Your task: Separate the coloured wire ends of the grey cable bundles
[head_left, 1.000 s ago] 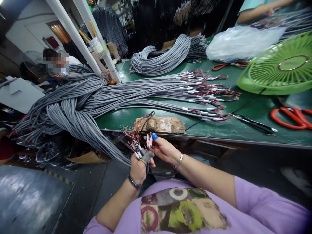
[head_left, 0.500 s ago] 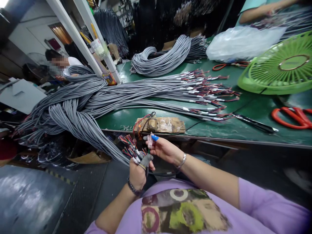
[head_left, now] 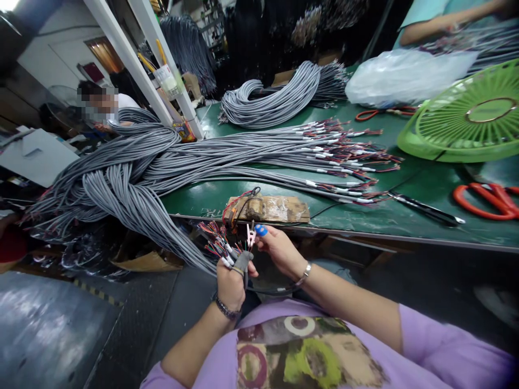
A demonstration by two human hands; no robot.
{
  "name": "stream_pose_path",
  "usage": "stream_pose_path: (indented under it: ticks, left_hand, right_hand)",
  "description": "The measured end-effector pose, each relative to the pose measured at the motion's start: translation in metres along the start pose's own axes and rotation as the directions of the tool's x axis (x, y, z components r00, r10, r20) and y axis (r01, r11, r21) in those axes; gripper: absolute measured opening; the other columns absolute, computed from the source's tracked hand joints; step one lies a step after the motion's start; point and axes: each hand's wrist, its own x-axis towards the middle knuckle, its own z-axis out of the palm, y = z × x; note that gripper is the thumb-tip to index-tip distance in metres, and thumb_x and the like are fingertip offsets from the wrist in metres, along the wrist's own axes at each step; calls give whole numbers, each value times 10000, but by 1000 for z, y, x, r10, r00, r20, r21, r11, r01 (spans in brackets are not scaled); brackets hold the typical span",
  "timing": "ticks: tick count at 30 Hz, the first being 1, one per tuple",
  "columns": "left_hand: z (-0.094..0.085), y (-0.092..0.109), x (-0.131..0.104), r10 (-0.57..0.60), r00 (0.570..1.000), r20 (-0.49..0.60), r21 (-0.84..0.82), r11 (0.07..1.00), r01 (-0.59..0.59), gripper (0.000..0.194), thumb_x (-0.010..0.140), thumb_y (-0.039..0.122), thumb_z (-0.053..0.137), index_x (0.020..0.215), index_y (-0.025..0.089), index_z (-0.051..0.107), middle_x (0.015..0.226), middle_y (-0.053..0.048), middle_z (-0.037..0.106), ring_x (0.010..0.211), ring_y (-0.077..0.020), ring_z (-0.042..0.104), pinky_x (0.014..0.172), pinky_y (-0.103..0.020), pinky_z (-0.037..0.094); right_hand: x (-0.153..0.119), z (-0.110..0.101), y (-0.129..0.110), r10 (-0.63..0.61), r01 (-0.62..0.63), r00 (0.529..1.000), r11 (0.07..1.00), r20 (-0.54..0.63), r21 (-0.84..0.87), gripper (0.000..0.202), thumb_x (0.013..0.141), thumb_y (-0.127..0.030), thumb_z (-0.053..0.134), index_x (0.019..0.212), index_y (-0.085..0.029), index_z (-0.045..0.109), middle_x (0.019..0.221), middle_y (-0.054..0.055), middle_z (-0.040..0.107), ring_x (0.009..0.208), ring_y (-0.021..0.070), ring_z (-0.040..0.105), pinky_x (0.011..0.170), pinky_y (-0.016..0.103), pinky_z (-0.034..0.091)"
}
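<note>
My left hand [head_left: 232, 283] is closed around a bundle of grey cables [head_left: 178, 243], whose stripped ends fan out as thin coloured wires [head_left: 214, 235] above the fist. A grey cover [head_left: 243, 262] wraps its thumb. My right hand [head_left: 281, 251], with blue wrapping on a fingertip, pinches a small pink clip [head_left: 251, 236] just above the left thumb. Fine wire tips stand close below the clip; whether it touches one I cannot tell. Behind the clip, at the table's edge, lies a wooden board [head_left: 279, 209] with a small device and red and black leads on it.
Long grey cables [head_left: 227, 146] with bared ends cross the green table [head_left: 194, 202]. A coiled bundle [head_left: 275, 97] lies behind. To the right are tweezers [head_left: 425, 209], red-handled scissors [head_left: 486, 200], a green fan [head_left: 466, 119] and a plastic bag [head_left: 405, 78]. Two other people work nearby.
The pink clip has turned, so its two legs show apart. My right hand has shifted slightly right, its fingers rolled. My left hand keeps hold of the cables.
</note>
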Motion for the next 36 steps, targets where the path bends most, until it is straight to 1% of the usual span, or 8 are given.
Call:
stream_pose_path:
  ticks: [2, 6, 8, 16, 23, 28, 33, 36]
  left_hand:
    - [0, 0, 1, -3, 1000, 3, 8, 1000, 3, 317, 713, 356, 684, 500, 140, 591, 445, 9, 565, 406, -96, 523, 428, -207, 429]
    - [1, -1, 3, -6, 1000, 3, 1, 1000, 6, 313, 707, 364, 688, 509, 143, 589, 448, 14, 559, 403, -92, 512, 427, -208, 432]
    - [1, -2, 3, -14, 1000, -7, -7, 1000, 14, 296, 704, 356, 693, 524, 144, 592, 454, 18, 561, 402, -92, 509, 422, -209, 436]
    - [-4, -10, 3, -4, 1000, 10, 18, 1000, 4, 307, 737, 344, 675, 522, 138, 601, 455, 7, 575, 413, -93, 520, 429, -205, 433]
    - [-9, -10, -1, 14, 1000, 12, 73, 997, -15, 340, 734, 376, 675, 497, 148, 591, 455, 8, 574, 408, -102, 526, 434, -216, 435]
    - [-14, -11, -6, 30, 999, 28, 114, 993, -33, 328, 761, 375, 654, 521, 156, 610, 461, 0, 591, 409, -109, 525, 450, -228, 440]
    - [-16, -10, -8, 54, 993, 102, 145, 987, -69, 314, 784, 370, 635, 554, 155, 628, 470, -5, 598, 429, -116, 537, 478, -233, 444]
    - [-18, -8, -7, -11, 982, 187, 218, 975, -31, 328, 774, 387, 642, 548, 150, 622, 469, -10, 599, 430, -117, 537, 483, -234, 445]
  right_hand:
    - [1, -1, 2, -13, 13, 1000, 999, -4, -37, 380, 710, -526, 692, 670, -153, 634, 609, 0, 588, 526, 79, 446, 514, 217, 361]
    - [5, 1, 3, 194, -220, 969, 960, 155, 172, 394, 709, -549, 689, 757, -160, 656, 670, 17, 622, 585, 101, 519, 543, 224, 418]
    - [8, 2, 2, 239, -279, 955, 925, 175, 257, 350, 715, -502, 711, 776, -160, 666, 687, 18, 634, 613, 105, 545, 565, 224, 442]
    - [9, 7, 2, 251, -266, 964, 908, 90, 324, 273, 749, -417, 714, 743, -148, 664, 630, -4, 623, 575, 82, 534, 570, 205, 439]
    - [-2, -7, 2, 305, -364, 919, 899, 248, 242, 379, 764, -524, 647, 817, -149, 657, 723, 27, 635, 618, 102, 569, 553, 213, 454]
    - [-18, -14, 2, 255, -289, 909, 956, 329, 58, 359, 636, -436, 784, 774, -147, 622, 743, 16, 636, 579, 85, 529, 551, 222, 432]
    - [-26, -6, 0, 154, -115, 936, 984, 316, -138, 317, 657, -402, 769, 673, -154, 573, 527, -34, 553, 481, 73, 446, 499, 213, 320]
    - [-25, -5, -1, 132, -72, 944, 977, 301, -202, 332, 643, -417, 770, 645, -152, 570, 520, -36, 549, 481, 72, 424, 504, 219, 306]
